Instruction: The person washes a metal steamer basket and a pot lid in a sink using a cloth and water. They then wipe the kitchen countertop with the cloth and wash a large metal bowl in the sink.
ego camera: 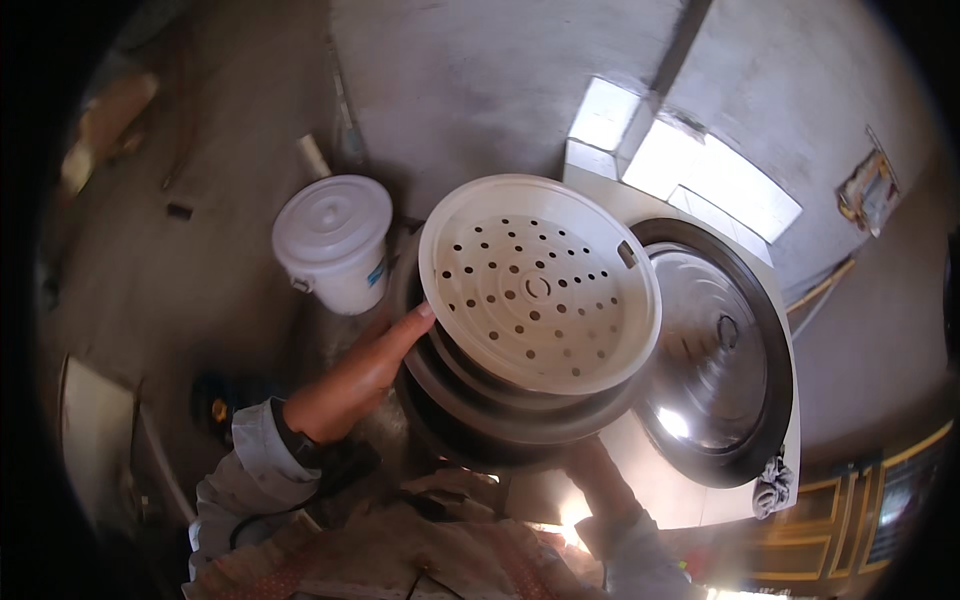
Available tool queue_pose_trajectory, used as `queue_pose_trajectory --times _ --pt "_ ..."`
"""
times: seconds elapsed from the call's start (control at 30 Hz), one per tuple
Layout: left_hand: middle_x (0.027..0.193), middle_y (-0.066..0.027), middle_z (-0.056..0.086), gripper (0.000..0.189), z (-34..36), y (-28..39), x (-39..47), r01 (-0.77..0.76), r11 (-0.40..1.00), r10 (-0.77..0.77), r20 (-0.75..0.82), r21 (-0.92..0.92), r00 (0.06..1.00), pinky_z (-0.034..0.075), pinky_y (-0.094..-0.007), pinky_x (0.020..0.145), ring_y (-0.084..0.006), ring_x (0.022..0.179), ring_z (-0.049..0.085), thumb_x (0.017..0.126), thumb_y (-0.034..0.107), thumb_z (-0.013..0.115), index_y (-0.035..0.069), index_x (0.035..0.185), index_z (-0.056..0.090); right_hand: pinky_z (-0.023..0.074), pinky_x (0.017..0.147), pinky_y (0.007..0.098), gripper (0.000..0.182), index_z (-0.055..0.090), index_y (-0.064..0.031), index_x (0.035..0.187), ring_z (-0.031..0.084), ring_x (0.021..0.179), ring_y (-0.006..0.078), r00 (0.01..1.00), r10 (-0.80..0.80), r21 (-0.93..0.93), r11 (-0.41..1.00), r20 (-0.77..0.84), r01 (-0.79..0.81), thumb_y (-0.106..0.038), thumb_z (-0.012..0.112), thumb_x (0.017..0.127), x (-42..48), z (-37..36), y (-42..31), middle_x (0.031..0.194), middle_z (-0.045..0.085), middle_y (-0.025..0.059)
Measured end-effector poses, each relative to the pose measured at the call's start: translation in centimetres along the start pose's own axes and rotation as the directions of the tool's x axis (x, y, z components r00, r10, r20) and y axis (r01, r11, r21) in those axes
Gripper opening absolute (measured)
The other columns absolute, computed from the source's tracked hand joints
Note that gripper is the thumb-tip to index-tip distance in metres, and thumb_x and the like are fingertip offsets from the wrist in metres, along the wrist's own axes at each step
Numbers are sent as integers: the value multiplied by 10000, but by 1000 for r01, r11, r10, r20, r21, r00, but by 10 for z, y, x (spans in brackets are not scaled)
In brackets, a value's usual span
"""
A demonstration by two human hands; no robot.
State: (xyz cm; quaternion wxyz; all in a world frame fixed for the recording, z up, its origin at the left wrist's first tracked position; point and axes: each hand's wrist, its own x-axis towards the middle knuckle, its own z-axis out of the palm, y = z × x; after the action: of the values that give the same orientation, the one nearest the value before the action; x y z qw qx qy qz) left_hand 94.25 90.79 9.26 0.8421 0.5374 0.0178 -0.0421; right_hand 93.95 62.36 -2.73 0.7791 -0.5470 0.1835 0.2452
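A round white perforated steamer tray [536, 285] with a rim slot on its right side sits tilted over or in a large dark metal pot [525, 420]. My left hand [356, 375] is at the tray's left edge, its thumb on the rim and the other fingers hidden below. Under the pot's lower right side, my right hand [592, 461] reaches up, with its fingers hidden by the pot; its grip does not show. Right of the tray, a large round metal lid [709, 352] with a ring handle lies on a white tiled counter [720, 502].
A white lidded plastic bucket [334, 247] stands left of the pot. A crumpled gray cloth [772, 486] lies at the counter's right corner. Farther right is a yellow-framed cabinet [832, 525]. A gray wall rises behind the counter.
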Motion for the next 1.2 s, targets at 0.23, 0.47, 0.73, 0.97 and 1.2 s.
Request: queue_pose_trajectory --times 0.23,0.47,0.73,0.97,1.2 --pt "1396 -125 330 699 -59 11 150 -512 462 194 481 724 855 157 -368 1089 -244 1330 242 670 -152 382 -9 1350 312 509 635 310 214 583 -1 985 597 760 219 962 -250 -269 924 114 272 -138 548 824 137 -24 -26 892 595 112" --pt "1327 -57 430 460 -82 15 300 -120 982 64 345 145 937 319 -310 1021 -180 1223 398 941 291 413 62 1336 352 546 512 315 242 556 118 892 611 588 259 986 -163 177 970 -42 168 -85 545 761 241 13 -66 716 586 164" --pt "1388 -120 336 633 -50 27 479 176 970 -121 300 -165 946 243 -307 1061 -209 1264 343 789 -170 382 -1 1380 231 562 541 329 165 567 68 805 609 581 240 970 -187 311 923 -153 227 -83 523 755 346 8 -135 707 582 122" --pt "1393 -137 310 630 -57 0 652 -552 775 154 753 309 639 252 -347 1073 -225 1258 345 815 -108 529 -15 1364 234 546 545 310 146 566 40 823 598 589 203 949 -139 426 868 -284 255 -82 531 753 433 14 -188 706 573 94" --pt "1216 -29 545 403 9 -16 737 319 947 -250 579 -19 776 340 -324 977 -161 1148 473 908 284 496 52 1237 484 501 515 307 154 570 24 839 578 581 198 906 -74 443 854 -416 273 -94 544 744 489 -8 -215 698 574 93"
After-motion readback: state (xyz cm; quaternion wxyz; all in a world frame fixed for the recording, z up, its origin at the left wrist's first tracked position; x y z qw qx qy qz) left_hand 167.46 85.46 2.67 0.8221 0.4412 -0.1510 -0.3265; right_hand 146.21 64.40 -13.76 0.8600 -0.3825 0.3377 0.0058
